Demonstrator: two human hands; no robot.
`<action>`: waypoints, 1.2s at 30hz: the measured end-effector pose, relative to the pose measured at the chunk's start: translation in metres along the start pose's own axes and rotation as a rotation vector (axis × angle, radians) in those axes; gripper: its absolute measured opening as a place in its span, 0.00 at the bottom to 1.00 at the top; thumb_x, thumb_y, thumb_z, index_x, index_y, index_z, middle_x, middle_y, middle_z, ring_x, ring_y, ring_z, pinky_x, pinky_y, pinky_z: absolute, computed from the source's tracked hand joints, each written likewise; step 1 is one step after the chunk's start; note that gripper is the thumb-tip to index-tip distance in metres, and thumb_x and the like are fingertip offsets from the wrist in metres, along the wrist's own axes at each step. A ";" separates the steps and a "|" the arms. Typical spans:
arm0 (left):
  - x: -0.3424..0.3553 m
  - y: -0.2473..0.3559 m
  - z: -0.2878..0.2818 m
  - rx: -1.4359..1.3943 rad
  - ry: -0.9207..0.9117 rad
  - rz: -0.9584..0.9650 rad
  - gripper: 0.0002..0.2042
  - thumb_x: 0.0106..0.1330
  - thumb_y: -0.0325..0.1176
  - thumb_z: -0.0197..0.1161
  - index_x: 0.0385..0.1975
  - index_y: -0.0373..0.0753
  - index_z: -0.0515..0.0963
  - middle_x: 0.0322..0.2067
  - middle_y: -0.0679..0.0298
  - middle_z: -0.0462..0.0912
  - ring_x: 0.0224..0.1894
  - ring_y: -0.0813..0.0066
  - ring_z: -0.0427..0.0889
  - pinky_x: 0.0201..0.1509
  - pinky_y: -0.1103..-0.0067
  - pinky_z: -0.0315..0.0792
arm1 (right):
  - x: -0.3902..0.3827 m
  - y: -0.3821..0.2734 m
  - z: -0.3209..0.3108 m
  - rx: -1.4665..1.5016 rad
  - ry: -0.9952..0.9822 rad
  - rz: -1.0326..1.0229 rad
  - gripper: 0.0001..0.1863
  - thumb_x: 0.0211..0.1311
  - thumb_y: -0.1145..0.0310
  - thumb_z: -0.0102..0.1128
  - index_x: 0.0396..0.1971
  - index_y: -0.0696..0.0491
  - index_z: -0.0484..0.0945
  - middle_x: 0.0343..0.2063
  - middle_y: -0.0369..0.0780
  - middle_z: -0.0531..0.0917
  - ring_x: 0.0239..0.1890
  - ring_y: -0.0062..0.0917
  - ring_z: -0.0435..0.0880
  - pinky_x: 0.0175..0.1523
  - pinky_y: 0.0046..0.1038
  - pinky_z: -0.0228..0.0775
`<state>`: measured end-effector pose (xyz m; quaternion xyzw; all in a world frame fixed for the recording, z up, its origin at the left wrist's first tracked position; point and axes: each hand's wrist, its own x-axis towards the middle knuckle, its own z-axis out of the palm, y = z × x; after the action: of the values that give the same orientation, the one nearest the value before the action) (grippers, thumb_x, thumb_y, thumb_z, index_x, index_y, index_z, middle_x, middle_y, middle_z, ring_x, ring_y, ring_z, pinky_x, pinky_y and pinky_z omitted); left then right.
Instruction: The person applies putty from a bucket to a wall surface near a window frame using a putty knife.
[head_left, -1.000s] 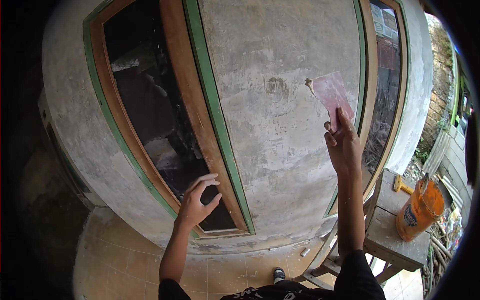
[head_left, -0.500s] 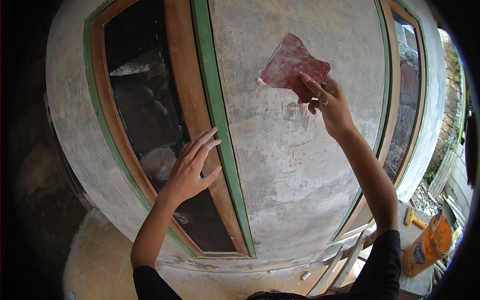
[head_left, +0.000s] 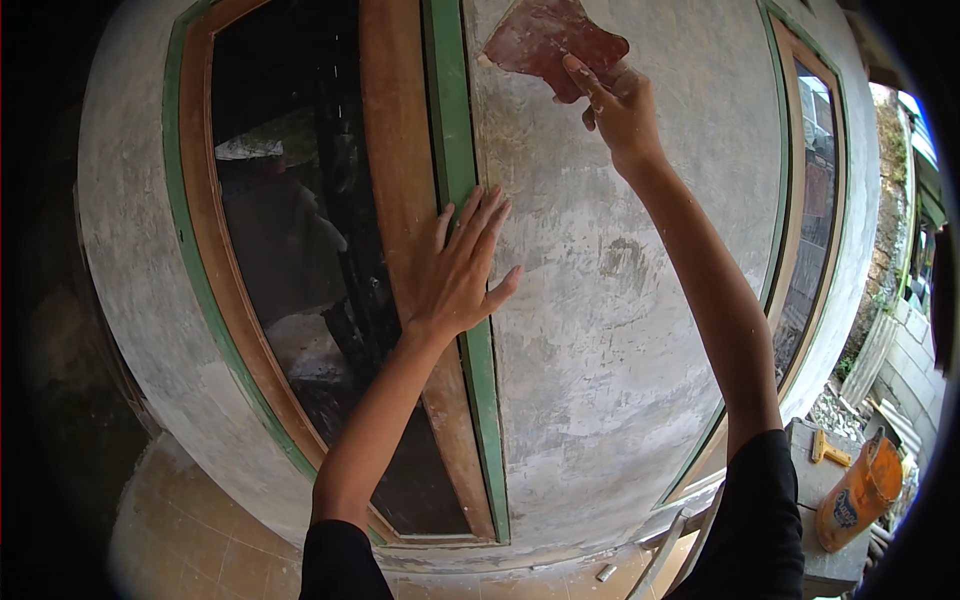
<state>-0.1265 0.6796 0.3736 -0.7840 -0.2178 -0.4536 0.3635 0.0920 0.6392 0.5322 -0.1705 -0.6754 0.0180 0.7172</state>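
Observation:
A dark red, flat putty spreader [head_left: 545, 42], smeared with pale filler, is pinched in my right hand [head_left: 628, 112], thumb on its near face. It is held up at the top of the grey, patchy plastered wall [head_left: 620, 330]; whether its edge touches the plaster, I cannot tell. Lower and to the left, my left hand [head_left: 462, 262] has its fingers spread at the green strip [head_left: 456, 130] of the window frame, fingertips pointing up. Dusty pale residue shows on its fingers.
Brown wood [head_left: 395, 150] surrounds the dark window pane [head_left: 290, 220] on the left. A second window [head_left: 808, 200] is at the right. Lower right, an orange bucket [head_left: 868, 490] and a yellow-handled tool [head_left: 828, 449] sit on a grey surface [head_left: 822, 575], near wooden bars [head_left: 660, 555].
My right hand has raised the putty spreader up the wall and slightly left. My left hand has moved up and right, its fingers now across the green strip. The view has shifted a little.

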 end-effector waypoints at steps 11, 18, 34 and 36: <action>-0.004 -0.007 0.010 0.096 -0.011 0.036 0.39 0.70 0.61 0.41 0.71 0.35 0.53 0.73 0.58 0.53 0.75 0.60 0.50 0.77 0.58 0.41 | -0.003 0.025 0.011 -0.384 0.095 -0.307 0.11 0.66 0.70 0.63 0.44 0.58 0.82 0.30 0.34 0.86 0.19 0.12 0.70 0.23 0.19 0.61; -0.006 -0.007 0.005 0.078 -0.039 0.037 0.41 0.70 0.62 0.42 0.71 0.33 0.52 0.73 0.57 0.51 0.75 0.58 0.48 0.77 0.56 0.41 | -0.007 0.010 0.017 -0.664 0.099 -0.723 0.10 0.59 0.75 0.63 0.40 0.50 0.85 0.36 0.38 0.87 0.30 0.23 0.84 0.32 0.28 0.76; -0.004 -0.008 0.003 0.035 -0.034 0.067 0.42 0.70 0.64 0.41 0.72 0.33 0.50 0.73 0.55 0.50 0.75 0.56 0.47 0.76 0.55 0.40 | -0.010 -0.009 -0.026 -0.913 -0.120 -0.942 0.22 0.43 0.85 0.66 0.39 0.48 0.85 0.39 0.32 0.86 0.43 0.27 0.83 0.43 0.28 0.82; -0.006 -0.007 0.004 0.024 -0.036 0.054 0.42 0.70 0.64 0.41 0.72 0.34 0.51 0.73 0.55 0.50 0.75 0.57 0.47 0.76 0.55 0.41 | -0.014 -0.011 -0.030 -0.906 -0.118 -0.921 0.22 0.43 0.86 0.65 0.39 0.49 0.85 0.39 0.33 0.86 0.43 0.27 0.83 0.44 0.29 0.81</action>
<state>-0.1325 0.6872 0.3696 -0.7933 -0.2084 -0.4265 0.3811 0.1181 0.6184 0.5209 -0.1479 -0.6584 -0.5690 0.4700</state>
